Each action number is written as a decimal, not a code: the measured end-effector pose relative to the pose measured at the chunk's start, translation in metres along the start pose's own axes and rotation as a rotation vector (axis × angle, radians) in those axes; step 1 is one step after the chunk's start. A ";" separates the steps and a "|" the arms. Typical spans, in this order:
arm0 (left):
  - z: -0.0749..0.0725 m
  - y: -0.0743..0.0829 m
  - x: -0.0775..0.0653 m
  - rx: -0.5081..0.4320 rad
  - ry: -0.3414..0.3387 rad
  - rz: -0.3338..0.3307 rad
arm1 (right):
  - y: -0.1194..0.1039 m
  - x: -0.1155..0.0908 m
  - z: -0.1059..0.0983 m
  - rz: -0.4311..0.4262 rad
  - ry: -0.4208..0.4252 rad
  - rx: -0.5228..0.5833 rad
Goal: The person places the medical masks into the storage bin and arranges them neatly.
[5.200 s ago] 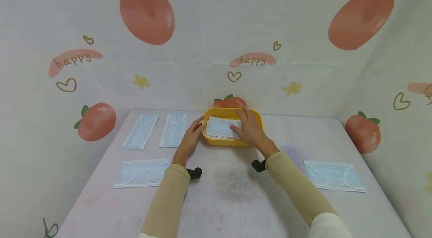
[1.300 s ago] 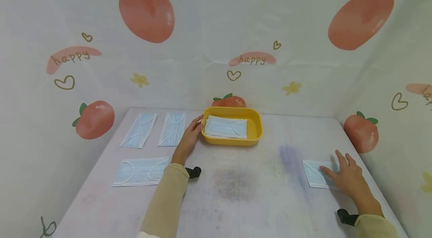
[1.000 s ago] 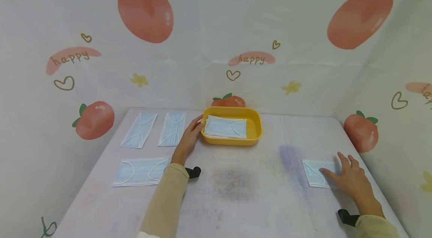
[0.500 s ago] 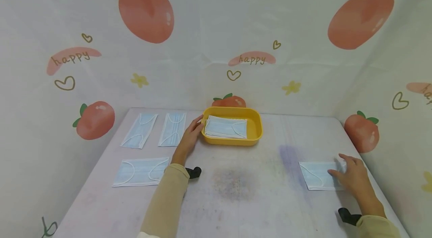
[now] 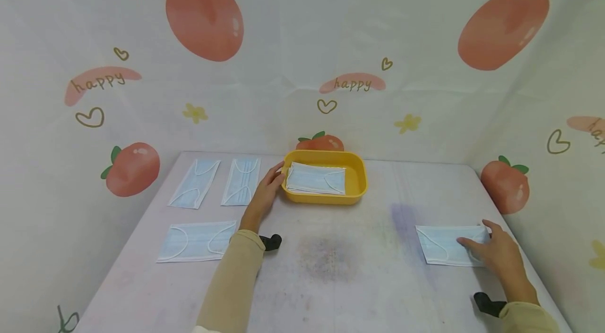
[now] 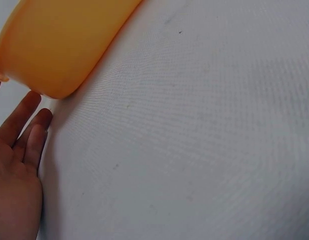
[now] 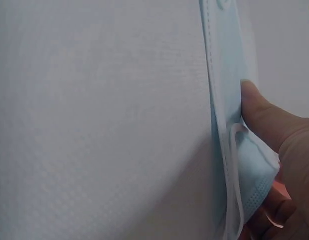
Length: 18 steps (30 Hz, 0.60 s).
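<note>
Pinching a blue mask point(image 5: 441, 243) at its right end with the right hand point(image 5: 504, 255). Touching the yellow tray point(image 5: 354, 181) with the straight-fingered left hand point(image 5: 266, 194), near 3 more masks point(image 5: 196, 183).

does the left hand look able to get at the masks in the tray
Probably yes: the left hand is at the tray, whose top is open, and nothing lies over the masks.
</note>
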<state>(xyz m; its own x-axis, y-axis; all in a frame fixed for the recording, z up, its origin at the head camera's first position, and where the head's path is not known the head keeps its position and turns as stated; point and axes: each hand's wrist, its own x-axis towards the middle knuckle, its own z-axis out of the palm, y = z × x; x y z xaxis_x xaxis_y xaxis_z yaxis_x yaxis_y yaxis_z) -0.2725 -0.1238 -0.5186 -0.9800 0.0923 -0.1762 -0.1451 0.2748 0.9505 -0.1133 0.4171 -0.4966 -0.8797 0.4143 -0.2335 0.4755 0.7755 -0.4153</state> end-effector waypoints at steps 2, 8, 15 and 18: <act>0.000 0.000 0.000 0.000 -0.001 0.002 | 0.000 0.000 0.000 0.035 -0.022 0.018; 0.000 0.001 0.000 0.008 -0.001 0.007 | 0.004 0.003 -0.001 0.047 -0.064 0.129; 0.000 0.001 0.000 0.005 -0.006 0.003 | 0.005 0.004 -0.004 0.011 -0.049 0.263; 0.000 -0.001 0.000 0.003 -0.005 0.003 | 0.001 0.003 -0.007 0.001 -0.040 0.304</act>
<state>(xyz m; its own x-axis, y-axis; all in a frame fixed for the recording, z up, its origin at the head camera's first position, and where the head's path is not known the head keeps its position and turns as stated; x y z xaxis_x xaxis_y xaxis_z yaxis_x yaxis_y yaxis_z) -0.2725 -0.1238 -0.5192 -0.9797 0.0980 -0.1749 -0.1419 0.2776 0.9502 -0.1152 0.4222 -0.4917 -0.8810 0.3911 -0.2662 0.4626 0.5946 -0.6577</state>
